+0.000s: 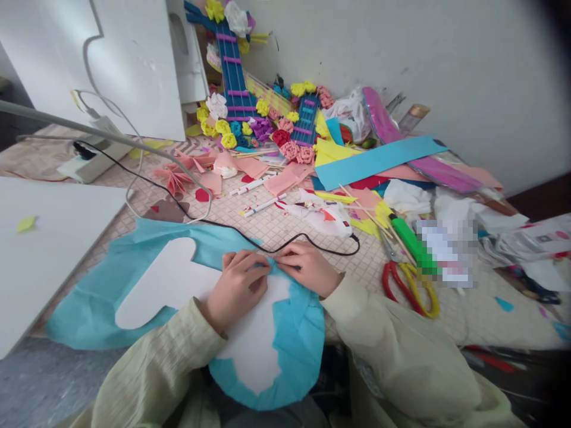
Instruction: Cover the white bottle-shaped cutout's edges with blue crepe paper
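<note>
Left hand [238,291] and right hand [308,267] pinched blue paper [300,327] at far edge of card [255,342], by table's [473,321] near side. Edge-folding apparently underway; next fold seemingly called for gathering loose paper leftward.

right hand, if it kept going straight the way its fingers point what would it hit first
Most likely the blue paper gathered at the fingertips of the right hand, then the left hand just beyond; exact depth there is unclear.
</note>
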Demonstrator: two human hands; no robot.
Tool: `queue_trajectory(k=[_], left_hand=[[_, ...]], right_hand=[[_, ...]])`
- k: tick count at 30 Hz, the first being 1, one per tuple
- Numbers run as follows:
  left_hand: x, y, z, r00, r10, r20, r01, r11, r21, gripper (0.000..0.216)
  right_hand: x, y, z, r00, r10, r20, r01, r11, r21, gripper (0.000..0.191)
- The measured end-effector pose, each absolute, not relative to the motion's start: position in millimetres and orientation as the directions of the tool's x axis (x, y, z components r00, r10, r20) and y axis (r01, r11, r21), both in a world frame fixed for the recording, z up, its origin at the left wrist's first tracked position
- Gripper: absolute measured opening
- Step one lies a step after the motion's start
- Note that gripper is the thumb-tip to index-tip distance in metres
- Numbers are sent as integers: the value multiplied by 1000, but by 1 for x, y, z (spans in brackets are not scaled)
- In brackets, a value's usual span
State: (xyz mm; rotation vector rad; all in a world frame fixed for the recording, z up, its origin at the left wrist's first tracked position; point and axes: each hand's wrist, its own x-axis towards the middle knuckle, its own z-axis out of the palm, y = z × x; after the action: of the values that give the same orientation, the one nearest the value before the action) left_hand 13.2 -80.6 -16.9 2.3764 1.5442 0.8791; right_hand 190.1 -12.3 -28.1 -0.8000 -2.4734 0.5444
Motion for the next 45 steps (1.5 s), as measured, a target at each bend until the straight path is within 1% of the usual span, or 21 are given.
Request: queue_trajectory(k=[5,12,15,22,28,31,33,35,39,43,45], left_hand=[[14,-83,-13,317,868,382,779,-468,418,16],[13,-93,-13,392,829,398,779,-529,336,18],[13,-95,-14,381,839,388,799,-510,318,18],[15,-90,-13,308,897,317,838,-414,357,15],[15,-88,-15,325,891,318,835,-428,346,13],[14,-88,-16,322,885,337,835,-433,340,21],[15,-88,-17,319,885,340,835,-432,341,31],[15,-88,-18,321,887,332,834,-431,345,33],[18,-88,-17,278,911,306,861,-377,342,30],[21,-85,-13,229,938,261,898,-307,314,16],[23,-84,-10,233,942,243,906,-301,298,16]], right_hand=[[190,-14,-23,-725,612,316,449,768,-457,17],[192,-16,-20,-734,609,300,448,767,-459,17],[194,-18,-20,-745,603,287,449,770,-453,18],[196,-18,-21,-745,607,276,462,768,-442,20],[196,-17,-20,-761,594,263,454,776,-439,23],[195,-15,-19,-771,586,249,451,779,-435,25],[194,-15,-18,-773,578,261,442,787,-431,26],[194,-15,-19,-768,567,297,425,799,-426,24],[195,-16,-26,-764,516,387,363,840,-403,16],[197,-16,-31,-761,484,431,327,861,-390,17],[197,-17,-31,-763,483,430,326,861,-389,18]])
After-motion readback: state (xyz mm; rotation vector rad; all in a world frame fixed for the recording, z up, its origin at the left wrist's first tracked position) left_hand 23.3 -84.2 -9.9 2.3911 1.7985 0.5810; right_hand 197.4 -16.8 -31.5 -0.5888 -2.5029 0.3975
